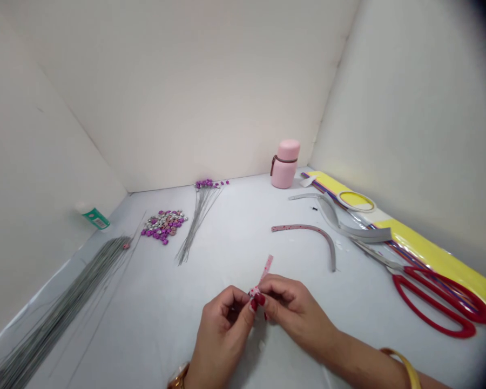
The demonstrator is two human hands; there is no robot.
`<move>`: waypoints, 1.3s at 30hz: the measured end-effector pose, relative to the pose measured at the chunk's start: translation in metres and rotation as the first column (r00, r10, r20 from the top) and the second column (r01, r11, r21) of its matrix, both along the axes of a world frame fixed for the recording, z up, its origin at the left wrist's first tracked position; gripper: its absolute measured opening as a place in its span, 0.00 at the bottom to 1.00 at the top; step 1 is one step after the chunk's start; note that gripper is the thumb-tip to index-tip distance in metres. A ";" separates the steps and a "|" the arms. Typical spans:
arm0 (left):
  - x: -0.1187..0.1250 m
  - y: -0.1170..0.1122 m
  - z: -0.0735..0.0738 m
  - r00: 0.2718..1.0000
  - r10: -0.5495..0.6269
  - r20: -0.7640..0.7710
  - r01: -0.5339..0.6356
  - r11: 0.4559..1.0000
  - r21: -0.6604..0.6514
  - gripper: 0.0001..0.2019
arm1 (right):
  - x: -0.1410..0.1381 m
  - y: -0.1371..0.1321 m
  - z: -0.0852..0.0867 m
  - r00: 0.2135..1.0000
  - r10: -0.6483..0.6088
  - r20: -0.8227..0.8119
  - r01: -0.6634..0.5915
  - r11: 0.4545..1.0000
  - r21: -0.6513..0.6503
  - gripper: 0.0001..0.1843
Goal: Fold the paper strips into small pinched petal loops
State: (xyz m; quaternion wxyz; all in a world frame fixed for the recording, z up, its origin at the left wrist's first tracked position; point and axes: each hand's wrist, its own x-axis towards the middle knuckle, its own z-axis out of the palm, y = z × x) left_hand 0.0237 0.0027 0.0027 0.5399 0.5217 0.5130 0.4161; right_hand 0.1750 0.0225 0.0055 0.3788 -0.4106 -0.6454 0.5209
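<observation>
My left hand [222,332] and my right hand [291,308] meet low in the middle of the view. Their fingertips pinch a narrow pink speckled strip [266,268], which sticks up and away from me. Its lower end is wound into a small roll between my fingers and partly hidden. Just beyond my hands, a longer curved strip [308,232], pink with dark specks and grey at one end, lies on the white surface [154,324]. Neither hand touches it.
Red-handled scissors [437,300] lie at right on yellow sheets [437,256], near grey strips [340,219] and a tape roll [355,201]. Beyond stand a pink bottle [285,165], purple-tipped wires [202,219], loose beads [164,226], a wire bundle [56,302] and a white tube [93,216]. White walls surround them.
</observation>
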 end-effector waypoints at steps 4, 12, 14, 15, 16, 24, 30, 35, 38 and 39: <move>-0.004 0.000 -0.001 0.999 0.037 0.038 -0.038 0.999 0.034 0.10 | -0.001 0.002 0.003 0.994 0.030 -0.109 -0.042 0.992 -0.116 0.11; -0.004 0.004 -0.002 0.999 -0.029 0.042 0.025 0.995 0.092 0.07 | 0.000 0.003 -0.002 0.977 0.031 -0.212 -0.093 0.953 -0.290 0.13; -0.003 0.005 -0.002 0.995 0.015 0.100 -0.018 1.000 0.025 0.06 | -0.002 0.002 -0.002 0.969 0.024 -0.245 -0.105 0.941 -0.323 0.12; -0.002 0.005 -0.002 0.990 0.039 0.133 -0.038 0.999 -0.006 0.06 | -0.002 0.002 -0.002 0.967 0.026 -0.253 -0.110 0.940 -0.324 0.12; -0.002 0.006 -0.002 0.984 0.062 0.164 -0.057 0.998 -0.036 0.06 | -0.003 0.001 -0.002 0.967 0.030 -0.251 -0.113 0.941 -0.320 0.12; -0.001 0.007 -0.003 0.970 0.092 0.227 -0.066 0.991 -0.119 0.06 | -0.003 0.001 -0.006 0.992 0.029 -0.123 -0.065 0.951 -0.303 0.12; -0.001 0.006 -0.004 0.969 0.136 0.206 -0.113 0.987 -0.116 0.05 | -0.003 -0.001 -0.007 0.994 0.038 -0.105 -0.069 0.950 -0.306 0.11; 0.000 0.003 -0.007 0.968 0.165 0.188 -0.159 0.986 -0.045 0.05 | -0.006 -0.002 -0.004 0.985 0.027 -0.171 -0.097 0.903 -0.418 0.14; -0.001 0.003 -0.007 0.971 0.183 0.152 -0.182 0.983 -0.023 0.05 | -0.007 -0.003 -0.002 0.975 0.023 -0.220 -0.125 0.878 -0.462 0.15; -0.001 0.003 -0.007 0.970 0.191 0.148 -0.189 0.982 -0.027 0.05 | -0.008 -0.003 -0.001 0.973 0.022 -0.228 -0.129 0.874 -0.468 0.15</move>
